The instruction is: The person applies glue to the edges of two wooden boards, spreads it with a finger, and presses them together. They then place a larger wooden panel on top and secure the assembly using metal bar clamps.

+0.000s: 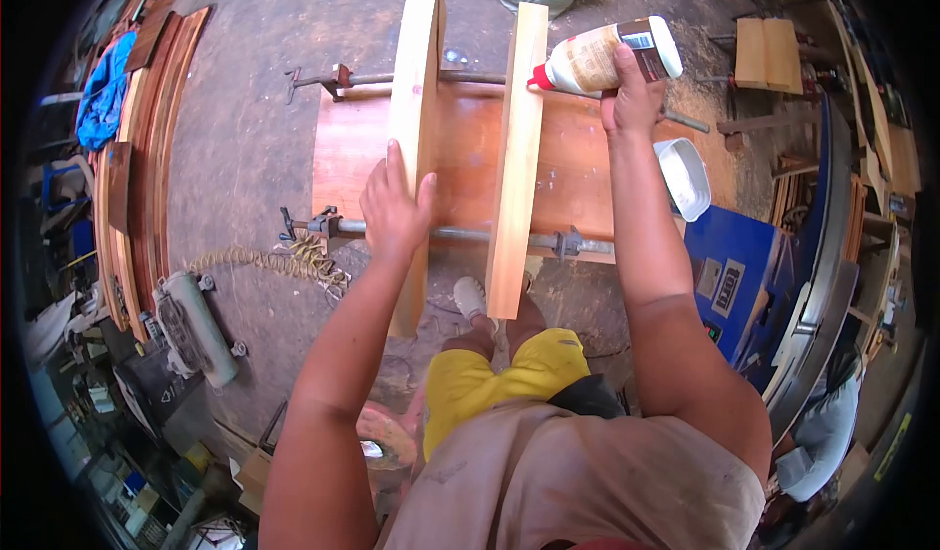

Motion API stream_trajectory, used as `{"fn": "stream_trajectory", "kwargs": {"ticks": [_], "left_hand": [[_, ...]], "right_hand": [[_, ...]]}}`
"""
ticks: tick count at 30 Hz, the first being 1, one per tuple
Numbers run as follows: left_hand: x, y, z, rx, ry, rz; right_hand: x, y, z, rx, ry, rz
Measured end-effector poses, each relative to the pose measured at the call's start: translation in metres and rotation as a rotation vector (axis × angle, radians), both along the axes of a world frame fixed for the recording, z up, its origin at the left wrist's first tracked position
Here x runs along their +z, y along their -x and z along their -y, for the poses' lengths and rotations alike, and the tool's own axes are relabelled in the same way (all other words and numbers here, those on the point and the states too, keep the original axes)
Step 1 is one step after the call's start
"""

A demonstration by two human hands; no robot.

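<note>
My right hand (634, 101) is closed around a white glue bottle (594, 57) with a brown-and-tan label. The bottle is tilted, and its red nozzle (540, 78) points left at the upper part of a narrow wooden board (521, 148); whether it touches cannot be made out. On a thicker pale wooden board (415, 90) to the left lies my left hand (397, 205), index finger stretched and thumb apart. Both boards lie across two bar clamps (460, 233), over a wide reddish-brown wood panel (470, 158).
A white plastic container (682, 180) sits right of the panel, near a blue machine (734, 281). Long boards (162, 158) are stacked at left, with a blue cloth (106, 90) on them. A coiled hose (284, 259) and a grey tank (196, 327) lie on the floor. Another person's sleeve (827, 432) shows at lower right.
</note>
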State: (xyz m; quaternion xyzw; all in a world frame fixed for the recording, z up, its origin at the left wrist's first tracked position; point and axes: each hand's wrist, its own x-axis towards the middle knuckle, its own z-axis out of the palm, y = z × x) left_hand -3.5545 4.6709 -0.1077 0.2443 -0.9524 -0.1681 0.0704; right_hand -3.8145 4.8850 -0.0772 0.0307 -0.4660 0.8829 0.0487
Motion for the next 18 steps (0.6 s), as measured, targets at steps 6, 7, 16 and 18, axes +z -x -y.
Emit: {"fn": "stream_trajectory", "kwargs": {"ticks": [6, 7, 16, 18], "left_hand": [[-0.004, -0.003, 0.002, -0.018, -0.002, -0.048], [-0.005, -0.004, 0.001, -0.025, -0.006, -0.045], [-0.008, -0.004, 0.004, -0.048, -0.017, -0.084], [-0.008, -0.004, 0.004, -0.037, -0.008, -0.064]], "right_hand": [[0.005, -0.047, -0.011, 0.053, -0.042, -0.023], [0.004, -0.055, -0.014, 0.047, -0.047, -0.020], [0.000, -0.131, -0.037, 0.012, -0.087, 0.021], [0.003, -0.151, -0.043, 0.019, -0.092, 0.031]]}}
